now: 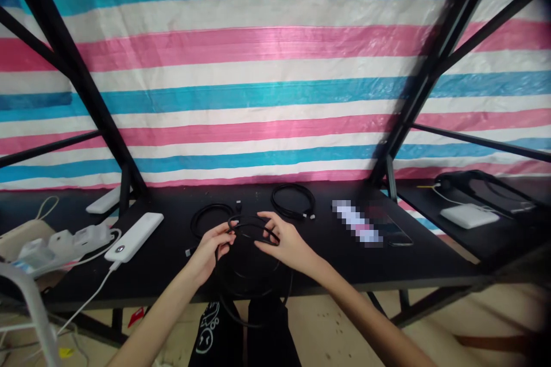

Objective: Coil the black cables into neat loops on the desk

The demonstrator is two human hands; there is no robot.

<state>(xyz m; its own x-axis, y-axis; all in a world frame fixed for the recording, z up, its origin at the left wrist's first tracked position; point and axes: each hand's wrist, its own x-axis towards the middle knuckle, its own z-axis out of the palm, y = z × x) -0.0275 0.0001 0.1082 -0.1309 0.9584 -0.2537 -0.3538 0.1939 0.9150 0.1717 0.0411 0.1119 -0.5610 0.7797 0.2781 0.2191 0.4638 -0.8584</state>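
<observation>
A long black cable hangs in loose loops between my two hands, just above the front of the black table. My left hand pinches it between thumb and fingers on the left side. On the right side, the fingers and thumb of my right hand are closed around the loops. Lower turns of the cable droop past the table edge toward my lap. Close behind my left hand lies a coiled black cable with connector ends showing. Another coiled black cable rests behind my right hand.
On the left are a white power bank with a cord, a second white device and white plugs. A phone lies at right beside a pixelated patch. Black metal posts flank the table; striped sheeting hangs behind.
</observation>
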